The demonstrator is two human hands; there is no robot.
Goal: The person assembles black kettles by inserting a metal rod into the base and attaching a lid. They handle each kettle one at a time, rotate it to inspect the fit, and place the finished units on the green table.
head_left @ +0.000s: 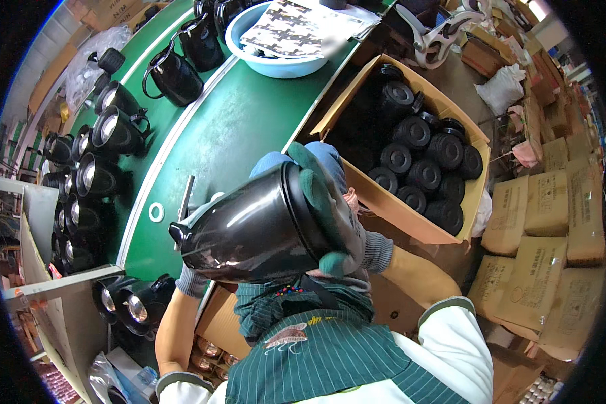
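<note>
A glossy black jug (pixel 249 229) lies tilted across the middle of the view, raised in front of my body, its small spout or lever end toward the left. My right hand (pixel 326 209), in a green and grey knitted glove, grips the wide banded end, with fingers over the top and thumb below. My left hand's grey cuff (pixel 192 281) shows under the spout side; the jug hides nearly all of that hand and its fingers. On the green table beyond the jug lie a white ring (pixel 156 212) and a thin metal bar (pixel 186 195).
An open carton (pixel 468 229) of round black lids (pixel 414 132) stands at the right. Black jugs (pixel 175 77) line the table's far side, and more with shiny openings (pixel 101 128) stand left. A blue basin (pixel 283 67) holds patterned sheets. Stacked cartons (pixel 532 269) fill the far right.
</note>
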